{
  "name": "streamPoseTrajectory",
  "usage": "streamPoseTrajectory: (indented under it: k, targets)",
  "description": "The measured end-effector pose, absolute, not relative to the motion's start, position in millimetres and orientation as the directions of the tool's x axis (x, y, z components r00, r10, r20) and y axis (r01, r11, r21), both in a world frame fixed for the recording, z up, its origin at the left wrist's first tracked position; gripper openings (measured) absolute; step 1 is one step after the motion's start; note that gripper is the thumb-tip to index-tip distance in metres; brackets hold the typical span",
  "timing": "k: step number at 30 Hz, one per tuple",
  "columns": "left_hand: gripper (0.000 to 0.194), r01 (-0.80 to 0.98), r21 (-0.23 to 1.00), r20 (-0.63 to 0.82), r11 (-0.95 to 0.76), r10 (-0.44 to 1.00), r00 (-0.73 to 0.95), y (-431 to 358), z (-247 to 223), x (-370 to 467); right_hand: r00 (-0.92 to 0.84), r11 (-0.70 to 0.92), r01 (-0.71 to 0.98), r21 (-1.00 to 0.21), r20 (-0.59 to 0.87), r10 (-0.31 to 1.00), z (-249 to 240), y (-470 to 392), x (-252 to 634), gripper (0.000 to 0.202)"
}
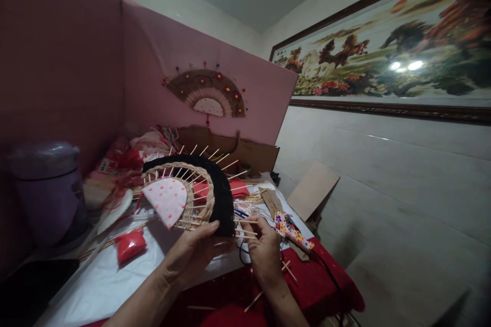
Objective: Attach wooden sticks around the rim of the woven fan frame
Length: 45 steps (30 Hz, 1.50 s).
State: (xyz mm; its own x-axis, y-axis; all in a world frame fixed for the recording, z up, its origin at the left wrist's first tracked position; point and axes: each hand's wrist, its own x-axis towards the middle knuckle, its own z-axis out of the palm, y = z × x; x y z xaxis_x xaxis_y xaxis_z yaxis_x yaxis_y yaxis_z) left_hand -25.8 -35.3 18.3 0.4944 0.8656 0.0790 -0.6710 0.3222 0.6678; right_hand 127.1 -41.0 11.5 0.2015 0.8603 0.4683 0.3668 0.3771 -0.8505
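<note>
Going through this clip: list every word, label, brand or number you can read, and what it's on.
No text here can be read.
Red-and-white package at the back left of the table: has print, too blurred to read.
Framed horse painting on the wall: no legible writing.
Patterned glue gun: only coloured spots, no words.

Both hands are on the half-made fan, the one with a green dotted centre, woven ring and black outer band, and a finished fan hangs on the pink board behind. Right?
Nearly. The head view shows the centre piece is pink with dots, not green. The rest holds: left hand and right hand are on the half-made fan, with its woven ring and black outer band, and a finished fan hangs on the pink board.
</note>
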Motion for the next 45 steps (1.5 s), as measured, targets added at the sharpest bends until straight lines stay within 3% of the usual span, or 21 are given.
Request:
streamPoseTrajectory:
  k: [8, 16, 21, 26, 34, 40, 45]
  targets:
    - [0.02, -0.663, 0.675, 0.055, 0.324, 0.874, 0.483, -31, 14, -26, 0.209, 0.412, 0.515, -0.752, 0.576, 0.79, 11, -50, 151, 0.018]
    - [0.02, -0.662, 0.68, 0.049, 0.317, 0.881, 0.471, -30, 10, -26, 0.125, 0.503, 0.69, -0.52, 0.771, 0.625, 22, -72, 159, 0.009]
    - [0.021, -0.66, 0.682, 0.048, 0.315, 0.882, 0.469, -29, 11, -26, 0.094, 0.514, 0.723, -0.461, 0.803, 0.588, 35, -66, 158, 0.008]
    - [0.022, -0.664, 0.677, 0.048, 0.318, 0.881, 0.471, -31, 14, -26, 0.138, 0.493, 0.672, -0.552, 0.748, 0.65, 37, -50, 159, 0.011]
    - [0.023, -0.673, 0.66, 0.063, 0.335, 0.867, 0.494, -30, 12, -26, 0.103, 0.421, 0.453, -0.786, 0.516, 0.851, 18, -26, 144, 0.021]
    - [0.022, -0.672, 0.655, 0.069, 0.346, 0.858, 0.509, -32, 14, -25, 0.075, 0.396, 0.304, -0.866, 0.437, 0.896, 18, -19, 127, 0.023]
    - [0.023, -0.664, 0.671, 0.078, 0.328, 0.86, 0.504, -32, 14, -25, 0.047, 0.415, 0.286, -0.864, 0.445, 0.894, 17, -17, 122, 0.024]
